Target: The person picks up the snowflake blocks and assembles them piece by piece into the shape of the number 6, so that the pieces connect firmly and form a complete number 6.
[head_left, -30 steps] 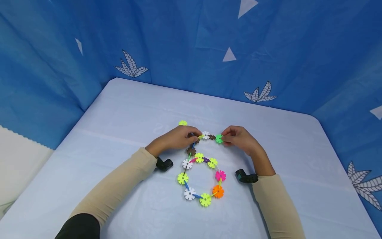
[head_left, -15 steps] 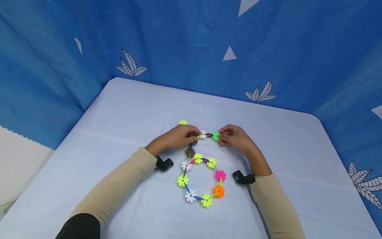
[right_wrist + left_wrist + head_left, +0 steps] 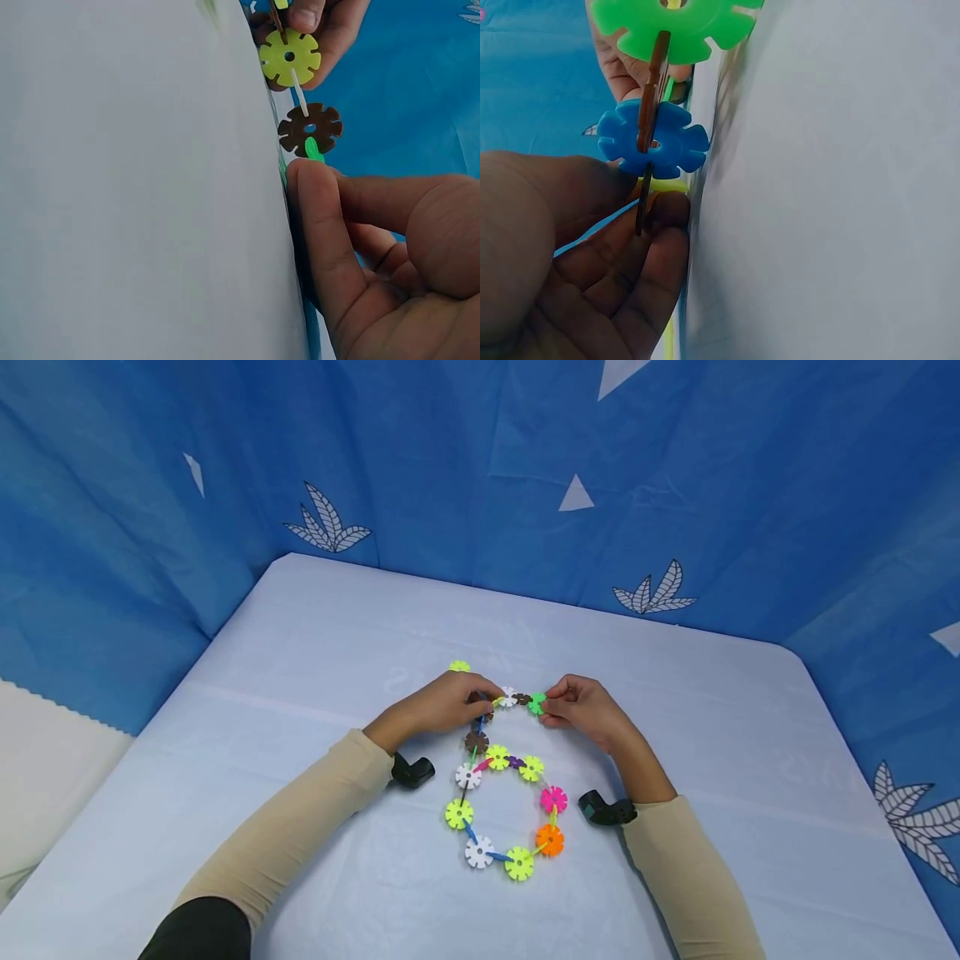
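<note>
A chain of notched plastic snowflake discs lies on the table in the head view, its lower part forming a ring with a white disc (image 3: pixel 478 852) and an orange disc (image 3: pixel 550 840). My left hand (image 3: pixel 450 702) grips the chain's upper part with thumb and fingers, beside a yellow disc (image 3: pixel 304 51); its palm hides some pieces. A blue disc (image 3: pixel 681 142) stands close to those fingers in the left wrist view. My right hand (image 3: pixel 588 710) pinches a green disc (image 3: pixel 536 703) at the chain's end. Between the hands run a white disc (image 3: pixel 507 697) and a brown disc (image 3: pixel 328 126).
The white-covered table (image 3: pixel 337 635) backs onto a blue curtain (image 3: pixel 450 468) with leaf and triangle prints. A yellow-green disc (image 3: pixel 460 667) shows just beyond my left hand. Black wrist devices (image 3: pixel 412 772) sit on both wrists.
My right hand has drifted slightly left with the green disc, and the white and brown discs have shifted left with it. My left hand has barely moved, keeping its grip.
</note>
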The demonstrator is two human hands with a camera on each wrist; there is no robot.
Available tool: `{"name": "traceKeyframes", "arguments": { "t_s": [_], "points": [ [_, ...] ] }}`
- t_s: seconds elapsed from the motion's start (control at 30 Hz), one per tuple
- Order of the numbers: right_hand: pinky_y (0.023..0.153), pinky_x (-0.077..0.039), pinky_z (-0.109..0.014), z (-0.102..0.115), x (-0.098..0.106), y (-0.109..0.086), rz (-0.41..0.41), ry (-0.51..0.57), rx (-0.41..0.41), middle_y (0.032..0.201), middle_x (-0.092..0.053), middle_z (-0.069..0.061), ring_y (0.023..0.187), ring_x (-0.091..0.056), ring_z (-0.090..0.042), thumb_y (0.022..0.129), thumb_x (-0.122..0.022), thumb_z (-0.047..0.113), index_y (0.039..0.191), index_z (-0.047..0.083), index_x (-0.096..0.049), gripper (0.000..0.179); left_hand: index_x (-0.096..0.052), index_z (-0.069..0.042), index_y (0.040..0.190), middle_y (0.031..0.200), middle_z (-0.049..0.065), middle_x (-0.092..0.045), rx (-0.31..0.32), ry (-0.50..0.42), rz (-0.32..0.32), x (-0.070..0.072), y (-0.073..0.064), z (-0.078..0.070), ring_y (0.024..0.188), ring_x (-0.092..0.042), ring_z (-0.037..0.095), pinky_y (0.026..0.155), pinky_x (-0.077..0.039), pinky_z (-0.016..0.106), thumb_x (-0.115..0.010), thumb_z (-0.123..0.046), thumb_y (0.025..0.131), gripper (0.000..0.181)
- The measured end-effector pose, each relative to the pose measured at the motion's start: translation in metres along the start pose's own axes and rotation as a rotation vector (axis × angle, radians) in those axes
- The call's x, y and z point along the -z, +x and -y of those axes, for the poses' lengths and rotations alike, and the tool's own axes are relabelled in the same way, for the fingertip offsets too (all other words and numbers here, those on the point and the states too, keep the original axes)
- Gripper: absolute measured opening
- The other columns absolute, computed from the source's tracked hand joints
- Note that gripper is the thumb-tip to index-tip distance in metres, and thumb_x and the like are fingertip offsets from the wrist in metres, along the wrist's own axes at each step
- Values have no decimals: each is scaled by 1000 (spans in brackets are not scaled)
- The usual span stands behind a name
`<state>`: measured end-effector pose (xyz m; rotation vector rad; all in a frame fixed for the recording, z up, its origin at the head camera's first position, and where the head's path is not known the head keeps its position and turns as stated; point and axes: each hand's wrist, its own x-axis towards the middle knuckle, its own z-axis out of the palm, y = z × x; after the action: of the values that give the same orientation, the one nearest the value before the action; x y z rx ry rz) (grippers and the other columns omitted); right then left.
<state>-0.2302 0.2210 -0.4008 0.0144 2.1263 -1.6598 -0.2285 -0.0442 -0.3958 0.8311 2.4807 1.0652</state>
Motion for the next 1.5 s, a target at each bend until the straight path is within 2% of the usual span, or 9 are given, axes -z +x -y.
{"name": "traceKeyframes", "arguments": {
  "t_s": [0.17,0.57,0.9,1.1,1.27,1.4,1.5],
  "points": [
    [75,-59,-28,0,-1,0,-4,4,18,90,-61,-17,76,-72,-17,96,-65,-4,103,-8,-59,10,-67,-6,132,132,8,-64,-14,25,0,0,0,0,125,-56,22,105,-44,39,-60,-11,103,31],
    [73,-59,-29,5,-11,0,-16,-11,13,90,-60,-17,74,-71,-16,95,-65,-6,96,-2,-59,7,-68,-5,131,130,8,-66,2,10,-8,3,-3,0,126,-57,23,104,-45,37,-63,-9,101,30],
    [74,-58,-28,6,-16,0,-13,-40,10,91,-60,-17,75,-71,-16,96,-64,-6,101,-6,-56,9,-69,-7,131,130,7,-66,11,5,-12,1,-5,1,123,-58,20,103,-46,36,-62,-10,102,30],
    [75,-59,-29,4,-15,2,1,-61,5,90,-60,-17,77,-71,-17,97,-63,-4,105,-6,-55,12,-68,-7,130,121,4,-69,1,-12,-7,2,-5,1,108,-62,15,93,-49,33,-62,-10,102,28],
    [73,-59,-31,6,-14,1,-7,-183,5,94,-63,-18,79,-70,-21,98,-66,5,113,-3,-56,20,-67,-6,130,116,4,-70,-8,-22,-12,1,-6,1,105,-64,14,91,-51,32,-61,-11,103,28],
    [74,-57,-35,14,-9,-2,-21,-377,45,103,-63,-18,83,-67,-26,101,-66,19,127,2,-55,34,-66,-5,130,116,4,-70,0,-14,-17,1,-7,-3,106,-64,15,92,-51,33,-60,-13,103,28],
    [78,-54,-41,28,-4,3,9,-532,113,112,-63,-17,94,-64,-29,102,-64,26,136,6,-54,41,-66,-5,129,116,5,-69,15,48,-20,2,-7,-11,105,-64,16,92,-51,34,-59,-15,104,28]
  ]
}}
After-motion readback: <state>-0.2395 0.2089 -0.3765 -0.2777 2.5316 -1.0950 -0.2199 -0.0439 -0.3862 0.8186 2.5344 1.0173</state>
